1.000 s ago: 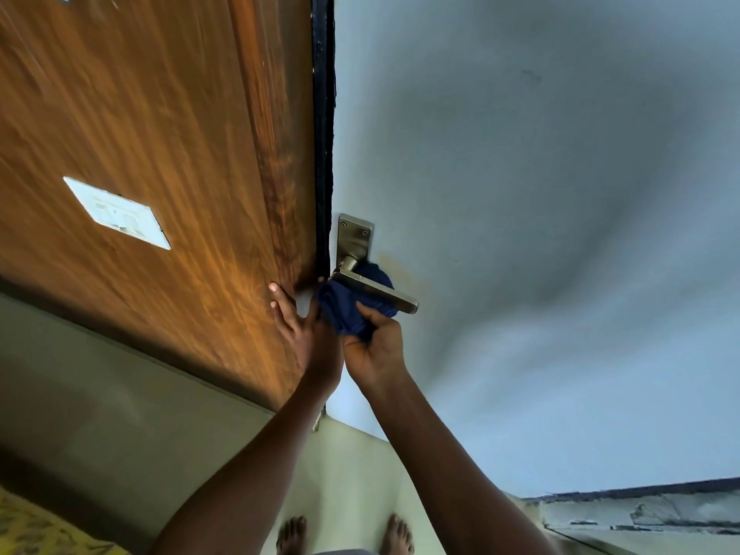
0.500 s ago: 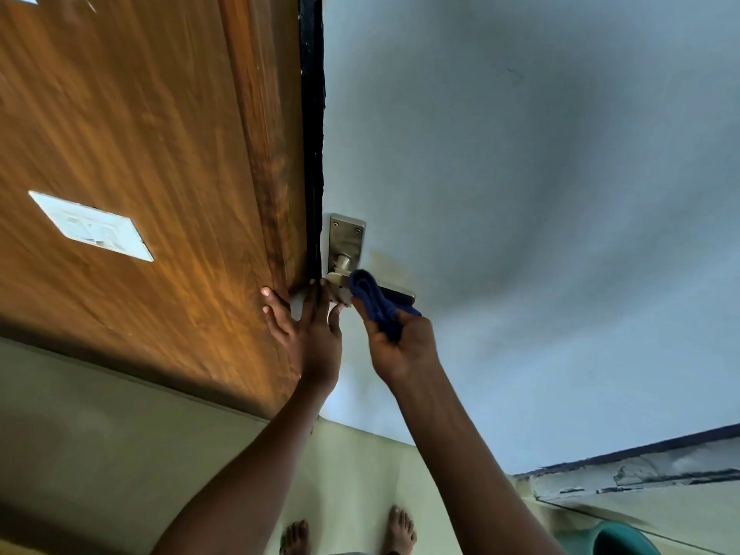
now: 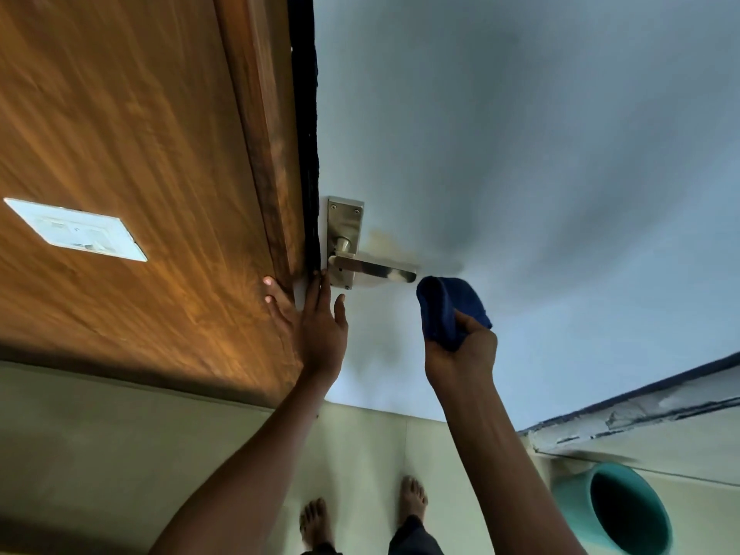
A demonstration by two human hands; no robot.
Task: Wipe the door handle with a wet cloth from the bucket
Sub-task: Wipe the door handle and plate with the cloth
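Observation:
A silver lever door handle [image 3: 372, 269] on its metal plate sticks out to the right from the pale blue door [image 3: 520, 154]. My right hand [image 3: 460, 354] is closed around a dark blue cloth [image 3: 446, 310], which hangs just off the lever's free end, below and to the right of it, apart from the metal. My left hand [image 3: 316, 322] lies flat with fingers spread against the door's edge and the wooden frame [image 3: 260, 154], right below the handle plate. A teal bucket [image 3: 616, 510] stands on the floor at the lower right, its inside dark.
A white switch plate [image 3: 76, 230] sits on the wood panel at left. My bare feet [image 3: 360, 514] stand on the pale tiled floor [image 3: 120, 454]. A worn, chipped threshold [image 3: 640, 414] runs along the door's bottom, just above the bucket.
My right hand has slid the cloth along the lever and off its end, down to the right. The handle is now fully bare. The view tilted, bringing the bucket into sight.

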